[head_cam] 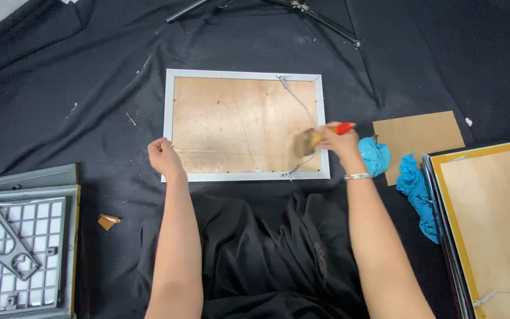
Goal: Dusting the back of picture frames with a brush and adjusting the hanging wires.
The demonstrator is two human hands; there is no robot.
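A: Nearest to you, both forearms reach out over the black cloth (255, 260). What is each hand doing?

B: The left hand (162, 155) is curled, fingertips pressed on the picture frame (244, 125) at its lower left corner. The right hand (339, 140) is closed in a grip around a brush with a red handle (345, 127), its bristles blurred over the frame's right edge, at about three o'clock on the board.

A: And the frame itself?

B: It lies face down in the middle of the cloth, silver rim around a bare wooden backing, with a hanging wire (295, 97) running from the top edge down the right side.

A: How would you do the brushing well?

B: I'd judge that short strokes away from the wire are best, so the bristles don't snag it, with the left hand pressing firmly so the frame doesn't slide on the soft cloth.

A: What lies beyond the right wrist?

B: A blue rag (376, 156) at four o'clock of the frame, then a piece of cardboard (417, 139) further right.
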